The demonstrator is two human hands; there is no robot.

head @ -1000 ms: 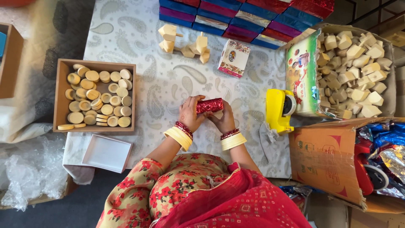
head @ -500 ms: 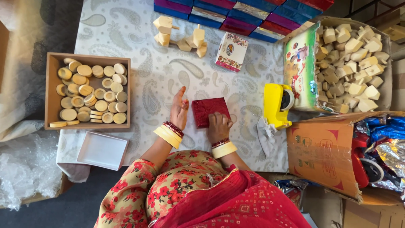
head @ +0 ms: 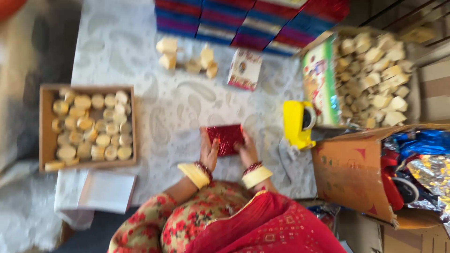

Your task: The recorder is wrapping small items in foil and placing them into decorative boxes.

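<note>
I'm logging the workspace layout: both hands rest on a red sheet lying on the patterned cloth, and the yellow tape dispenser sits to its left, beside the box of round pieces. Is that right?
Not quite. In the head view the yellow tape dispenser sits to the right of the red sheet, beside the carton of pale chunks. The box of round pieces is on the left. The left hand and right hand do rest on the sheet, on the patterned cloth.
</note>
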